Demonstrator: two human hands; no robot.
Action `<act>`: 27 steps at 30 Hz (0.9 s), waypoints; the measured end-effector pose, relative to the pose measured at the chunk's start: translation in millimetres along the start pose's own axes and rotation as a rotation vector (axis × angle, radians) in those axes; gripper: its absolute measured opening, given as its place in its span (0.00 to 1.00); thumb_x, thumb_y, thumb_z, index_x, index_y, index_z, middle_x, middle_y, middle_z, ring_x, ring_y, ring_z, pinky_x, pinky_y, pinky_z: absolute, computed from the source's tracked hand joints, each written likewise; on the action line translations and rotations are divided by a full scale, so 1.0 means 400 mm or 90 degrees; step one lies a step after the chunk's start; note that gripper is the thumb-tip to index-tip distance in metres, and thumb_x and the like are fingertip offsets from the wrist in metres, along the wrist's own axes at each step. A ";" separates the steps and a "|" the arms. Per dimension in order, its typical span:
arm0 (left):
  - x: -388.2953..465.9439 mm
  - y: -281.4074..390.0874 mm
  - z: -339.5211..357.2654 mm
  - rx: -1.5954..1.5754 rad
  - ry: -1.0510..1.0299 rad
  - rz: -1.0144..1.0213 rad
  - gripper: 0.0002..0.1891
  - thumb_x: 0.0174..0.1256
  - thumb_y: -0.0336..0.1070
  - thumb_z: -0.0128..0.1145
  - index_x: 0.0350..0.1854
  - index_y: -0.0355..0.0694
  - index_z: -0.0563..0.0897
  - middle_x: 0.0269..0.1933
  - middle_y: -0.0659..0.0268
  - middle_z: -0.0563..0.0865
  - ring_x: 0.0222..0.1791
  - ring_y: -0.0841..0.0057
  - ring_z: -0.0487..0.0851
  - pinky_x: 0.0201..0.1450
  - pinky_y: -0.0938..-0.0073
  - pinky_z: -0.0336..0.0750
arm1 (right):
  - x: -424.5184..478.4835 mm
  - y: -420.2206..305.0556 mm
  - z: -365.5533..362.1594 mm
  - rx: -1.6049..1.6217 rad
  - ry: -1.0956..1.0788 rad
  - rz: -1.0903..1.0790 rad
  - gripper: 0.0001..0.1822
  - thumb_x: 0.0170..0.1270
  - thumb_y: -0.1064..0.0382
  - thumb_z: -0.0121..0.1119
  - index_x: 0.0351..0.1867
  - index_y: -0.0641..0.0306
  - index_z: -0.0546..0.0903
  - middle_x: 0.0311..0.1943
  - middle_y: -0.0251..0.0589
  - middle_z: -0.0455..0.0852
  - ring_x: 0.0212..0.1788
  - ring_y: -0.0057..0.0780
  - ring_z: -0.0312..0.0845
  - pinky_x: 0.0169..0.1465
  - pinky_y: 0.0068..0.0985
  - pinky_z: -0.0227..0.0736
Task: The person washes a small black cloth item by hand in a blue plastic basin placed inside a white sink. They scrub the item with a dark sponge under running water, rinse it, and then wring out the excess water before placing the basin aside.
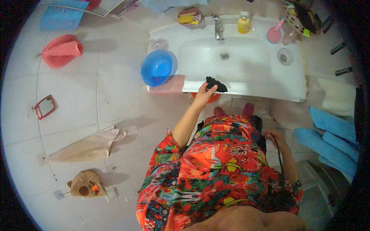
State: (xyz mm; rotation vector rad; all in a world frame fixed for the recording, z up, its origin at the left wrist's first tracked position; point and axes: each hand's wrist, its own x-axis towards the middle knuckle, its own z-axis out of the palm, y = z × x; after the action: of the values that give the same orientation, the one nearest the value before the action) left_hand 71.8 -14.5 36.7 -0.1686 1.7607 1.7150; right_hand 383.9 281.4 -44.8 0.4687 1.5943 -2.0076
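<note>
My left hand (205, 93) grips a crumpled piece of black fabric (216, 84) between thumb and fingers. It is held over the front rim of a white ceramic washbasin (260, 93). Lower right, my right hand (271, 136) hangs beside my hip, blurred and in shadow. A thin dark cord (280, 156) runs from about that hand down along the forearm; whether the fingers hold it is unclear. Left of the black fabric, a blue plastic basin (157, 68) rests on the washbasin's corner, next to a pink cloth (170, 84) draped over the rim.
A chrome faucet (218, 28), a yellow pump bottle (244, 23) and a pink brush-like item (274, 33) stand along the back. A glass dish (285, 56) sits at right. Partly hidden, an orange container (212, 98) lies below the rim. Blue towels (326, 144) hang at right.
</note>
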 end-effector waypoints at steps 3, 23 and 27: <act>-0.007 -0.004 -0.055 0.009 0.023 -0.048 0.18 0.60 0.43 0.59 0.47 0.38 0.72 0.42 0.67 0.78 0.38 0.81 0.77 0.41 0.81 0.74 | -0.052 -0.025 0.005 -0.209 -0.093 0.061 0.05 0.56 0.70 0.56 0.35 0.60 0.77 0.37 0.39 0.79 0.43 0.35 0.76 0.50 0.32 0.70; 0.045 0.148 0.035 -0.169 -0.246 0.132 0.22 0.62 0.30 0.43 0.60 0.44 0.67 0.45 0.66 0.78 0.46 0.76 0.77 0.48 0.72 0.74 | 0.264 -0.659 0.249 -0.674 0.198 -0.456 0.25 0.56 0.60 0.59 0.55 0.64 0.70 0.46 0.48 0.76 0.44 0.40 0.73 0.43 0.32 0.72; 0.081 0.105 0.047 -0.038 -0.262 0.170 0.24 0.62 0.31 0.43 0.63 0.44 0.64 0.43 0.67 0.78 0.40 0.79 0.79 0.44 0.74 0.76 | 0.441 -0.694 0.311 -0.375 0.241 -0.344 0.19 0.55 0.55 0.64 0.43 0.66 0.78 0.31 0.34 0.78 0.30 0.19 0.70 0.34 0.18 0.67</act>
State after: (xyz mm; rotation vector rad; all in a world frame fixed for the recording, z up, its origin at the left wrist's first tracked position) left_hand 31.8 19.7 56.3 0.3864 1.4742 1.8302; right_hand 83.8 173.1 102.8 0.1991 2.6585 -1.7136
